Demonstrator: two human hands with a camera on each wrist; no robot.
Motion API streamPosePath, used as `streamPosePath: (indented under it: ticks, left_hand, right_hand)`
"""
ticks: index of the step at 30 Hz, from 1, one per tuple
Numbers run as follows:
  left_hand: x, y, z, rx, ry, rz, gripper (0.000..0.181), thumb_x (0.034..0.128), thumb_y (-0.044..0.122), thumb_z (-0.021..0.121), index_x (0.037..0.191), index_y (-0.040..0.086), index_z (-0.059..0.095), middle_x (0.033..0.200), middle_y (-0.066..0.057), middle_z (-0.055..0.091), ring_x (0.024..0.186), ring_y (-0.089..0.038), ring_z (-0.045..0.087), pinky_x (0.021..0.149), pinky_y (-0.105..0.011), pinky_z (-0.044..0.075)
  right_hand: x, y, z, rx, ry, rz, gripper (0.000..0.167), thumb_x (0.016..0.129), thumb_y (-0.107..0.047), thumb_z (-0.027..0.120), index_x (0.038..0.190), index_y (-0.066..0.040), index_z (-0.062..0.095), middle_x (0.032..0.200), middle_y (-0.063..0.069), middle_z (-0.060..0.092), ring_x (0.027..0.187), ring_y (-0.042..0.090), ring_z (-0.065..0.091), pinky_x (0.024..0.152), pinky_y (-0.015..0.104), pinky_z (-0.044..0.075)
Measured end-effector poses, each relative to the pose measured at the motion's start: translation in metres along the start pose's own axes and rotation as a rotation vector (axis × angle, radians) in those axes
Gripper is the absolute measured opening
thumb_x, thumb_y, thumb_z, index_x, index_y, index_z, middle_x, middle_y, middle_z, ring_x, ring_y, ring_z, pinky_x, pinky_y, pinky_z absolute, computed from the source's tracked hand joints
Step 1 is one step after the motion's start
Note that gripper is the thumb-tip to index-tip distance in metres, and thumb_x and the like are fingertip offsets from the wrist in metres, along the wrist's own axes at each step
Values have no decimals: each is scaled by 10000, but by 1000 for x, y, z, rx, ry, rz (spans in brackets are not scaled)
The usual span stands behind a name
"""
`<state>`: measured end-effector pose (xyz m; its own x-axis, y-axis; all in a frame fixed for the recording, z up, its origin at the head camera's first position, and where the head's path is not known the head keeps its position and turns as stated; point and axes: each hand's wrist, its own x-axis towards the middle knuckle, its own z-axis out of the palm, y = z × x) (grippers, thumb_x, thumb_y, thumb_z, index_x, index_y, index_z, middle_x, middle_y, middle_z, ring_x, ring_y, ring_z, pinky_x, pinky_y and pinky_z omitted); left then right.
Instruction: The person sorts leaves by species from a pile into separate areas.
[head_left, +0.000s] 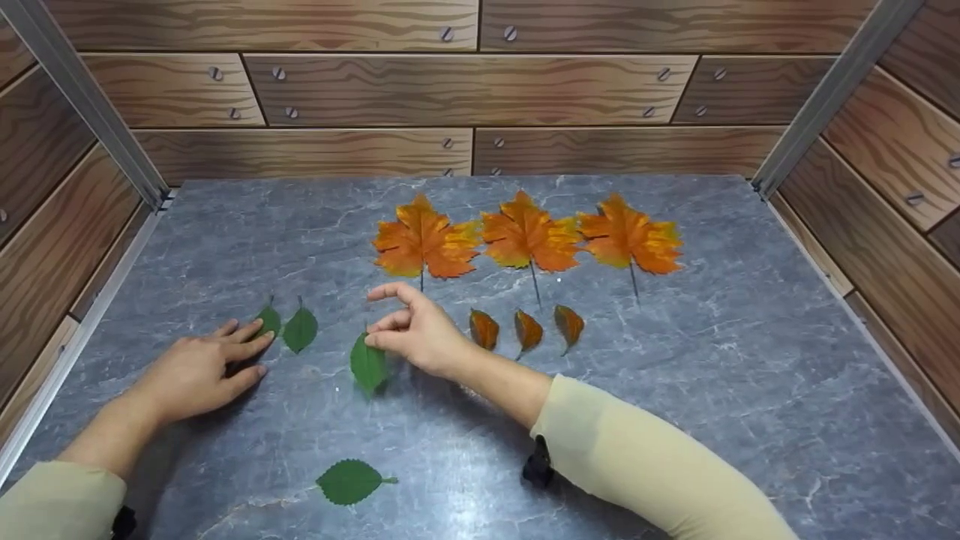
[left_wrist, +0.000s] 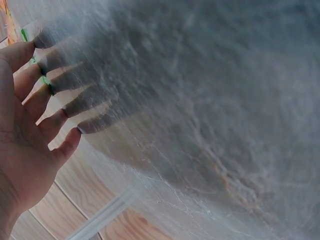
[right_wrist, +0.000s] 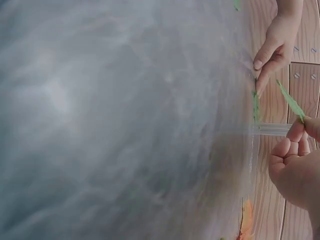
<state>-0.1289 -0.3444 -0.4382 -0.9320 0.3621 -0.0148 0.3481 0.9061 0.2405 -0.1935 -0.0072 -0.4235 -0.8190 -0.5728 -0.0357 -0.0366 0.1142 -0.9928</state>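
My right hand (head_left: pixel 424 334) pinches a green leaf (head_left: pixel 367 366) near its stem end, between thumb and finger. In the right wrist view this leaf (right_wrist: pixel 291 100) is up off the table, the other fingers curling below the pinch. To the left, my left hand (head_left: pixel 191 375) rests its fingertips on another green leaf (head_left: pixel 271 316), partly covering it. Close beside that one lies a second green leaf (head_left: pixel 301 330), stem pointing away from me. A further green leaf (head_left: pixel 350 482) lies sideways near the front, stem to the right.
Three orange maple leaves (head_left: pixel 531 236) stand in a row at the back of the grey marbled table (head_left: pixel 712 360). Three small brown-orange leaves (head_left: pixel 528 330) lie in front of them, just right of my right hand. Wood-patterned walls (head_left: pixel 472 90) and metal posts (head_left: pixel 832 105) border the table.
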Motion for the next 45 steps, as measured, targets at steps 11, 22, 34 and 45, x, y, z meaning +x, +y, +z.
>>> streamPosePath:
  ticks: [11,22,34,45]
  left_hand:
    - [0,0,1,5,-9,-9,554,1046,373,661,1523,100,589,1581,-190,497,1416,-543,457,1040,-803,369]
    - [1,1,-1,-5,-9,-17,558,1051,395,653,1530,117,584,1600,-172,479,1443,-527,432,1052,-813,344]
    - [0,1,0,-5,-1,-15,552,1044,382,667,1521,112,596,1586,-173,497,1425,-533,454,1042,-808,360]
    - [-1,1,1,-4,0,-19,553,1047,387,661,1521,111,593,1591,-169,490,1436,-526,441,1048,-799,360]
  right_hand:
    - [19,0,11,-63,87,-51,80,991,-3,731,1043,-32,785,976,3,750,808,82,635,725,212,536]
    - [47,5,20,-65,102,-16,285,927,87,756,1199,5,760,1123,65,753,882,123,655,748,203,562]
    - [62,15,21,-207,74,-20,349,924,60,773,1261,-31,761,1194,33,751,895,102,656,764,200,544]
    - [67,22,20,-287,39,-40,330,942,23,775,1261,-63,771,1201,27,757,969,91,644,829,200,530]
